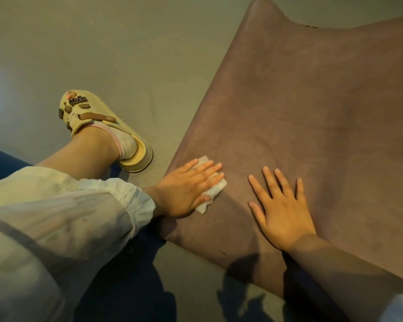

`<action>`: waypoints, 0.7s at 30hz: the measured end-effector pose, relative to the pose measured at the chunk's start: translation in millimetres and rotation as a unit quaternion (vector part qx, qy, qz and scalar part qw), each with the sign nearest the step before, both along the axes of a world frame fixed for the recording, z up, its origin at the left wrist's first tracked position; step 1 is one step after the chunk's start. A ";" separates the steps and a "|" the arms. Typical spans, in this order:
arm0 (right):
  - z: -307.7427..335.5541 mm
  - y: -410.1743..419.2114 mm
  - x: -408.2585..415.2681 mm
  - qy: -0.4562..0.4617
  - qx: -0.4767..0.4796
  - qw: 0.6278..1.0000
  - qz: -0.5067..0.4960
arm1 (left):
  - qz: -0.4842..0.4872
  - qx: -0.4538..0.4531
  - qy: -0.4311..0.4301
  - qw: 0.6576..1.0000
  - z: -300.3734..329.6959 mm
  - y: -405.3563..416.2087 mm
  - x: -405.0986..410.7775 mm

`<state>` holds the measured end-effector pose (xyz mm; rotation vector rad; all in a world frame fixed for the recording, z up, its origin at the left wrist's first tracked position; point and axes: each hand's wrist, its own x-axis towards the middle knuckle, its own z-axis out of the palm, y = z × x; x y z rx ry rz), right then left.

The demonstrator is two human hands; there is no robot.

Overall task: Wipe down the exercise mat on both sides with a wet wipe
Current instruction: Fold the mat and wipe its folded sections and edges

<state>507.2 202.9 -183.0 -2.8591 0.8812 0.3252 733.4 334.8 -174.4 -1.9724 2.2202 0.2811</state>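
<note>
Sleeve (56, 205) nearest, cream, on left arm | left hand (189, 187) flat, fingers straight, pressing wet wipe (211, 194) onto mat | right hand (282, 212) spread flat, steadying mat | mat (312, 101) brown, on floor (126, 43), far corner curling | likely light, soft, floppy; best lifted by near edge for flipping | shoe (98, 122) beside mat

Indoor room, I judge a home or gym, plain grey floor (102, 43), exercise mat (312, 101), casual clog (98, 117).

dim yellowish light, soft focus, perhaps wide-angle bending at edges
</note>
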 end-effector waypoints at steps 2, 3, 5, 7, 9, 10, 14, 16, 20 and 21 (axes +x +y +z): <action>-0.6 -0.4 0.1 0.003 0.003 1.000 0.002 | 0.058 -0.028 -0.012 0.998 -0.6 -16.6 5.6; -0.8 -0.5 0.0 0.004 0.003 1.000 0.004 | 0.088 -0.039 -0.017 0.995 -1.1 -25.7 8.9; -1.3 -0.3 -0.3 0.008 0.001 1.000 0.005 | 0.144 -0.052 -0.033 0.988 -2.4 -46.5 17.7; -2.1 -0.7 -0.1 0.004 0.003 1.000 0.005 | 0.197 -0.038 -0.046 0.979 -2.8 -69.4 26.9; -2.9 -1.4 -0.2 0.000 0.005 1.000 0.004 | 0.243 -0.016 -0.039 0.969 -2.1 -89.5 30.0; -3.5 -2.0 -0.4 -0.003 0.005 1.000 0.005 | 0.262 -0.010 -0.032 0.964 -2.0 -96.4 30.0; -4.8 -3.2 -1.7 -0.010 0.008 1.000 0.006 | 0.222 -0.018 -0.043 0.974 1.7 -96.4 24.4; -3.3 -2.6 -0.9 -0.015 0.004 1.000 0.007 | 0.109 -0.004 -0.054 0.993 6.9 -79.3 13.6; 0.9 -1.1 -0.9 -0.026 -0.001 1.000 0.011 | -0.063 0.056 0.038 0.996 12.4 -15.3 -33.9; 0.9 -1.2 -1.3 -0.027 -0.002 1.000 0.013 | -0.097 0.077 0.063 0.990 13.1 1.4 -47.3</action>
